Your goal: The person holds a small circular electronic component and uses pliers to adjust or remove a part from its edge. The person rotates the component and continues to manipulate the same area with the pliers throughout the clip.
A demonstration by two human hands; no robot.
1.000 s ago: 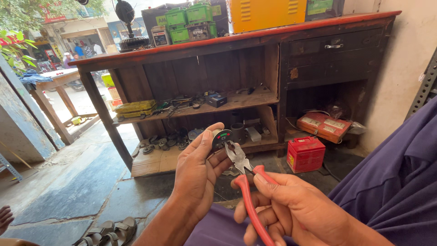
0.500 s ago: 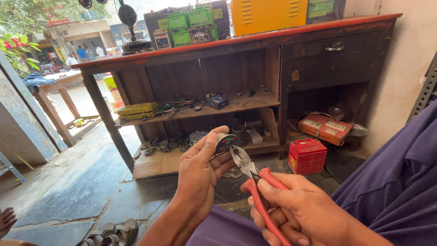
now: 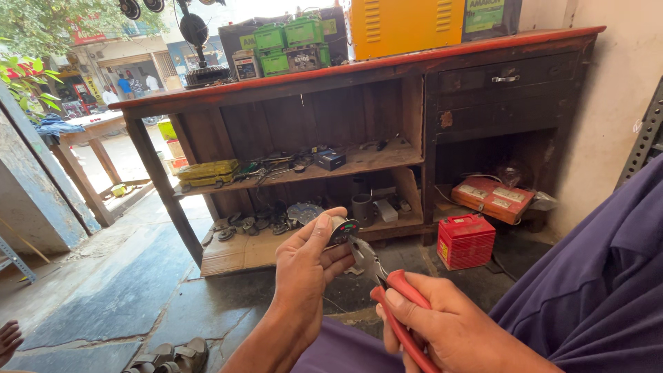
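The left hand (image 3: 307, 266) is pinching a small round part with a dark body and a pale, colour-flecked face (image 3: 342, 230) between thumb and fingers, holding it up in front of the chest, above the grey stone floor (image 3: 117, 304) and in line with the lower shelf of the old dark wooden workbench with a red-painted top (image 3: 359, 69). The right hand (image 3: 449, 328) is gripping the red-handled steel pliers (image 3: 376, 273) with its fingers wrapped round both handles, and the metal nose is pointing up and left so that its tip is meeting the lower right edge of the round part (whether the nose is actually biting on something there is too small to tell).

Doing this step well seems to depend on the left hand: the part is being held only at its rim, so a firm pinch with the thumb braced behind it should be stopping it from twisting as the pliers are working. The pliers are best squeezed gently and steered from the wrist, since a hard pull could be tugging the piece out of the fingers or marring its face. Keeping both hands close to the body, as they are now, is helping with steadiness.

Behind the hands, a red box-shaped battery (image 3: 466, 240) is standing on the floor by the bench, scattered metal parts are lying on the shelves, and a pair of worn sandals (image 3: 169, 356) is sitting at the lower left.
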